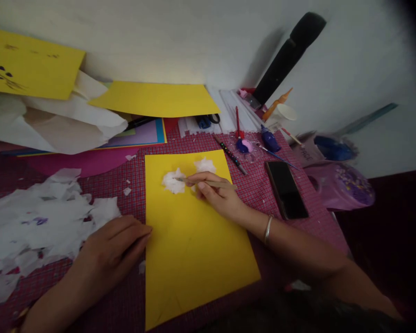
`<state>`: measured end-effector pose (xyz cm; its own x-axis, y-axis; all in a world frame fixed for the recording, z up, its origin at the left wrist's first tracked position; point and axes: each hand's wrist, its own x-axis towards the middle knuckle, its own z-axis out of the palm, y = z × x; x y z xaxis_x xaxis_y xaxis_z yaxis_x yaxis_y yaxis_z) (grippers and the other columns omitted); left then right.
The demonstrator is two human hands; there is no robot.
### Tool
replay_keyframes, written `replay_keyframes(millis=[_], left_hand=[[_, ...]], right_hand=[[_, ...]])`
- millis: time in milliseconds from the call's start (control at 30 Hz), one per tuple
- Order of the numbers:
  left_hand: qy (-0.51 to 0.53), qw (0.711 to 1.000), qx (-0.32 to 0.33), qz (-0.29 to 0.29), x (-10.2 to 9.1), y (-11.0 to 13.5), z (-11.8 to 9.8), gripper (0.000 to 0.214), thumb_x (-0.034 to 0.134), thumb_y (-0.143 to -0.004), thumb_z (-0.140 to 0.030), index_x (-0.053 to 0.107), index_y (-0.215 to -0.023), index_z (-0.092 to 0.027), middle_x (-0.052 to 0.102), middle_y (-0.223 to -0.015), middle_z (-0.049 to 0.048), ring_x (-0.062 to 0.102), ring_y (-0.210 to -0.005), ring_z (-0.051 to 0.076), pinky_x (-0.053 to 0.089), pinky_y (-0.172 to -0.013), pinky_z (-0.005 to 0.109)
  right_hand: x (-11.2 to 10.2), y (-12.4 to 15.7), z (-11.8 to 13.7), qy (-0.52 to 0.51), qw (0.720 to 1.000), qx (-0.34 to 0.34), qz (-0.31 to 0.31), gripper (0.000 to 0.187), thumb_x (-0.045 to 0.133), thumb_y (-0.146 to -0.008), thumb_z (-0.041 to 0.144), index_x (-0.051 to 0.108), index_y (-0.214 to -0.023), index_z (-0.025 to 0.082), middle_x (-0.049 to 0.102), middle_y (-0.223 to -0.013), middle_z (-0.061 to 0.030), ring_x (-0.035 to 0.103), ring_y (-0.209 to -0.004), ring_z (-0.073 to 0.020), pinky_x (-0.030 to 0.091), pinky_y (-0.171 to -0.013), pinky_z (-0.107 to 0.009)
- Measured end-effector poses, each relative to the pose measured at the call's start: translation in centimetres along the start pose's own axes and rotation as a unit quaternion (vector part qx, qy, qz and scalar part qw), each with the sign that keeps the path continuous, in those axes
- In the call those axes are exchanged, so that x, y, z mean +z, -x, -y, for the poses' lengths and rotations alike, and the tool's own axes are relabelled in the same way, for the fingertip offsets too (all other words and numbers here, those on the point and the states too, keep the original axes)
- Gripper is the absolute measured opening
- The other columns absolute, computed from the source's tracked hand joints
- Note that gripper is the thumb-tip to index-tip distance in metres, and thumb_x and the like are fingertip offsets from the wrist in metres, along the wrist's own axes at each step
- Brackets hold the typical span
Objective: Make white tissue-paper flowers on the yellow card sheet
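A yellow paper sheet (190, 249) lies in front of me on the checked cloth. Near its top sit two crumpled white tissue-paper puffs, a left one (173, 184) and a right one (205, 164). My right hand (217, 194) is closed around a slim tan paintbrush (225, 185), its tip touching the left puff. The right puff is partly hidden behind that hand. At the sheet's left edge, my left hand (114, 252) has its fingers pressed together, thumb and fingertips on the paper. Many torn white tissue pieces (52, 212) are spread beside it.
Right of the sheet are a marker pen (234, 158), a phone (286, 189), a paint palette (251, 150) and a blue-purple paint bottle (270, 139). Coloured papers (152, 90) are stacked along the wall. A pink container (346, 187) stands by the table's right edge.
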<state>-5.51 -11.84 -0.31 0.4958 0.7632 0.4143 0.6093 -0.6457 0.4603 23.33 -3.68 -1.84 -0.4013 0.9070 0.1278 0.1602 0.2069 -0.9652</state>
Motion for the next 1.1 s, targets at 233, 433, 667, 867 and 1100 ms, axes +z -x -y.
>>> replay_keyframes(millis=[233, 433, 667, 867, 1100], left_hand=[[0.003, 1.000, -0.013, 0.014, -0.1, 0.1, 0.3, 0.014, 0.057, -0.107, -0.020, 0.070, -0.104, -0.022, 0.077, -0.090, 0.0009, 0.075, -0.078, 0.014, 0.061, -0.072, 0.024], [0.058, 0.995, -0.074, 0.036, -1.4, 0.6, 1.2, 0.024, 0.050, -0.110, -0.026, 0.073, -0.106, -0.026, 0.079, -0.095, 0.0001, 0.074, -0.083, 0.014, 0.057, -0.074, 0.025], [0.150, 0.905, -0.390, -0.082, -3.4, -0.8, 0.5, 0.047, 0.045, -0.110, -0.046, 0.076, -0.083, -0.023, 0.075, -0.081, 0.0037, 0.064, -0.070, 0.017, 0.045, -0.058, 0.031], [0.206, 0.881, -0.409, -0.118, -5.7, -0.5, 2.8, 0.028, 0.075, -0.088, -0.045, 0.071, -0.075, -0.021, 0.063, -0.067, -0.0004, 0.047, -0.059, 0.011, 0.034, -0.054, 0.026], [0.022, 0.932, -0.305, 0.195, -6.5, 0.4, 2.0, 0.038, 0.079, -0.078, -0.051, 0.056, -0.066, -0.024, 0.058, -0.058, 0.0000, 0.046, -0.054, 0.015, 0.030, -0.054, 0.032]], right_hand=[[0.4, -0.2, -0.9, 0.011, 1.000, 0.004, -0.023, 0.027, 0.055, -0.106, 0.040, 0.076, -0.109, 0.024, 0.077, -0.109, -0.0055, 0.062, -0.071, -0.0119, 0.052, -0.067, -0.031], [0.2, -0.6, -1.0, -0.098, 0.994, 0.019, -0.041, 0.028, 0.062, -0.103, 0.050, 0.071, -0.110, 0.024, 0.078, -0.103, -0.0046, 0.062, -0.066, -0.0106, 0.051, -0.060, -0.028], [-0.4, -0.3, -1.0, -0.138, 0.989, 0.020, -0.045, 0.036, 0.075, -0.095, 0.060, 0.070, -0.100, 0.025, 0.075, -0.082, 0.0010, 0.063, -0.064, -0.0109, 0.051, -0.058, -0.025], [-0.4, -0.3, -1.1, -0.122, 0.992, 0.020, -0.041, 0.029, 0.076, -0.097, 0.054, 0.071, -0.097, 0.026, 0.074, -0.079, 0.0004, 0.063, -0.062, -0.0119, 0.051, -0.057, -0.026], [-0.4, -0.3, -0.8, -0.087, 0.995, 0.020, -0.044, 0.027, 0.075, -0.097, 0.054, 0.070, -0.095, 0.027, 0.075, -0.080, -0.0002, 0.062, -0.061, -0.0130, 0.052, -0.056, -0.028]])
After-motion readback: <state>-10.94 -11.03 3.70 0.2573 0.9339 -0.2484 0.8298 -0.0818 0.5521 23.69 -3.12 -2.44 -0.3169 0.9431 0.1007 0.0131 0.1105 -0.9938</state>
